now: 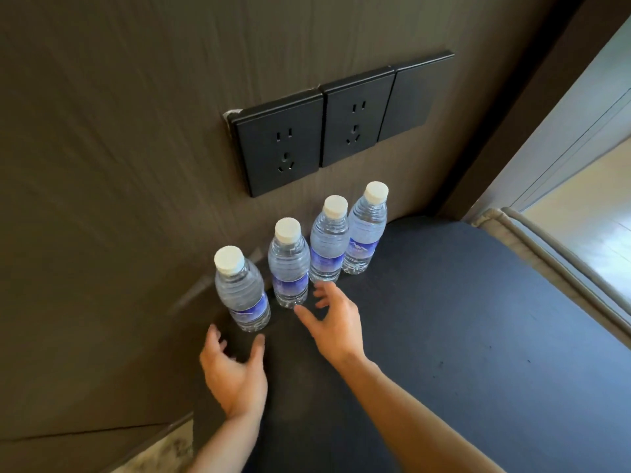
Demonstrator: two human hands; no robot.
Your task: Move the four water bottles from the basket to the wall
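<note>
All four bottles stand upright in a row on the dark tabletop, close against the wall and below the sockets: bottle one farthest left of the sockets, bottle two, bottle three and bottle four directly under them. No basket is in view. By the look of it the task is nearly or fully done.

The left hand is spread, grip released, just in front of bottle one and not touching it. The right hand is also released, fingers splayed just in front of bottles two and three.

The risk now is a stray finger clipping a bottle: they stand nearly touching, so one tipping could knock down its neighbours. Water near live sockets would matter if a cap leaked.

Each bottle carries a blue label with a pale mountain-like mark; any writing is too small to read. The caps are plain white.
</note>
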